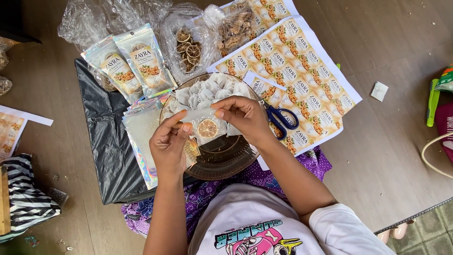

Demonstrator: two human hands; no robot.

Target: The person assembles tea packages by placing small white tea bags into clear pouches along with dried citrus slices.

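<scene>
Clear plastic, one small pouch (204,123), sits at the centre of the frame, pinched between two hands above a round glass bowl (222,156). One dried citrus slice (207,128) shows flat through the pouch, whose long axis runs roughly left to right. The left hand (171,146) clamps the pouch's left edge between thumb and fingers; the right hand (243,115) grips its upper right corner, fingers closed on the film. The bowl's far half holds a heap of white tea bags (207,92), too many and overlapping to count. Two filled, labelled pouches (130,63) lie at upper left, with a stack of empty holographic pouches (141,137) just below. One clear bag of dried citrus slices (187,47) lies at upper centre. One pair of blue-handled scissors (281,118) rests on sheets of printed labels (302,75), right of the bowl.
</scene>
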